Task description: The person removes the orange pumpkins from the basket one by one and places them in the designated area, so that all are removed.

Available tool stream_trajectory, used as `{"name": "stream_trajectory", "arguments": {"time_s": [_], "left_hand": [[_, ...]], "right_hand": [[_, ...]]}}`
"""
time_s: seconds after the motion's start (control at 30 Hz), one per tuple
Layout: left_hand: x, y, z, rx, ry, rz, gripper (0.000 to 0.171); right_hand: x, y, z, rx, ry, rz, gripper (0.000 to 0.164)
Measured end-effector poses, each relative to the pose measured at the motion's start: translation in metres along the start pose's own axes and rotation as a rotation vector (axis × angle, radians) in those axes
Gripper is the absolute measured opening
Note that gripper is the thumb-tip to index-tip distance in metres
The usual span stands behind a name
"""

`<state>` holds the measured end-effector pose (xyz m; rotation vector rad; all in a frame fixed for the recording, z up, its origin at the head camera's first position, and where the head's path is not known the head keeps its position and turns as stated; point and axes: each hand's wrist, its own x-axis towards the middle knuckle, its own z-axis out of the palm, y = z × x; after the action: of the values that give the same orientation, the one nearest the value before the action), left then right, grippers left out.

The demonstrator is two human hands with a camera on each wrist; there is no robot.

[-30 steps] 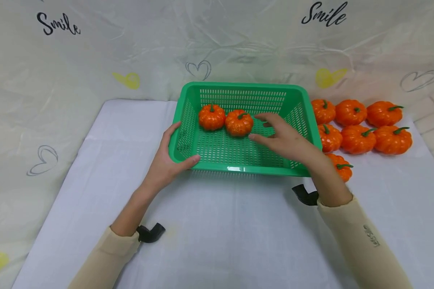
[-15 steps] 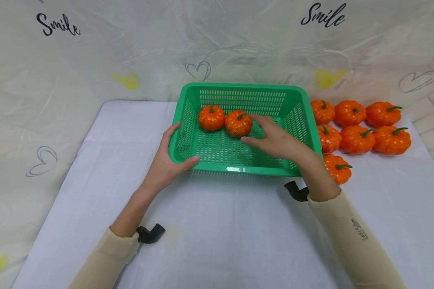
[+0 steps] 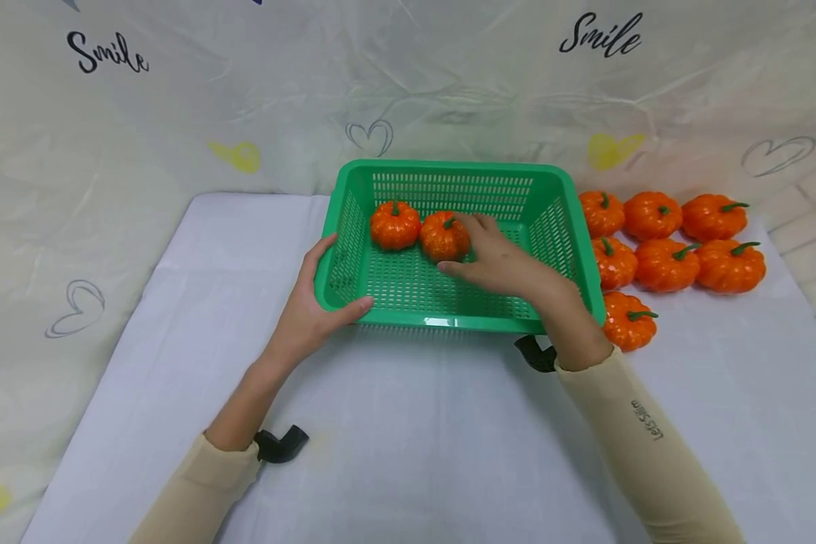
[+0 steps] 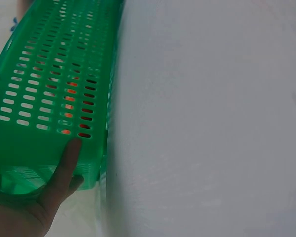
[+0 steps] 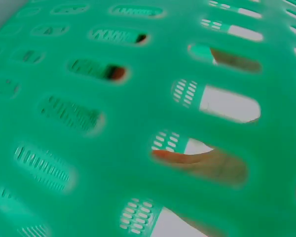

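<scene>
A green slotted basket point(image 3: 449, 323) stands at the back of the table with two small orange pumpkins inside. My left hand point(image 3: 306, 310) grips its left end, thumb over the front rim and fingers along the outer side. In the left wrist view the left hand's fingers point(image 4: 64, 173) lie against the slotted wall. My right hand point(image 3: 493, 261) reaches inside and holds the right-hand pumpkin point(image 3: 442, 238), fingers round its far right side and thumb at its front. The other pumpkin point(image 3: 394, 225) sits just left of it. Basket slots mostly hide the right hand point(image 5: 207, 165) in the right wrist view.
Several more orange pumpkins point(image 3: 666, 264) with green stems stand in rows right of the basket, the closest ones near its wall. A white cloth point(image 3: 394, 438) covers the table. Behind hangs a pale printed sheet point(image 3: 449, 83).
My right hand has moved left inside the basket, from beside the right-hand pumpkin to around it. The left hand keeps its grip. The view has shifted slightly.
</scene>
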<state>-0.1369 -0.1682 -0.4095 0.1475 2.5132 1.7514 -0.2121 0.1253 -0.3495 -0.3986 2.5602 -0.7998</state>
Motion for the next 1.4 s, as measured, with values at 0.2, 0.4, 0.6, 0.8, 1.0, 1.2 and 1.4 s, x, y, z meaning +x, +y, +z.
{"name": "stream_trajectory", "arguments": {"time_s": [0.2, 0.4, 0.6, 0.8, 1.0, 1.2, 1.4], "left_hand": [[0.001, -0.001, 0.0, -0.003, -0.001, 0.005, 0.096], [0.0, -0.001, 0.0, -0.004, 0.001, 0.001, 0.096], [-0.001, -0.002, 0.0, -0.006, 0.003, 0.0, 0.097], [0.0, -0.002, 0.0, -0.001, 0.003, 0.004, 0.097], [0.0, -0.001, 0.0, 0.004, 0.004, 0.004, 0.096], [0.001, -0.001, 0.0, 0.002, 0.005, 0.004, 0.096], [0.001, -0.001, 0.0, -0.002, 0.003, 0.001, 0.095]], "right_hand": [[0.005, -0.003, 0.003, -0.025, 0.022, -0.006, 0.088], [0.007, -0.002, 0.006, -0.001, 0.055, -0.015, 0.08], [0.007, 0.0, 0.01, 0.044, 0.064, -0.035, 0.064], [0.006, 0.001, 0.012, 0.031, 0.058, -0.048, 0.06], [0.005, 0.001, 0.014, 0.023, 0.034, -0.069, 0.055], [0.003, 0.002, 0.016, 0.001, 0.019, -0.099, 0.049], [0.001, 0.003, 0.017, -0.019, 0.024, -0.093, 0.049]]}}
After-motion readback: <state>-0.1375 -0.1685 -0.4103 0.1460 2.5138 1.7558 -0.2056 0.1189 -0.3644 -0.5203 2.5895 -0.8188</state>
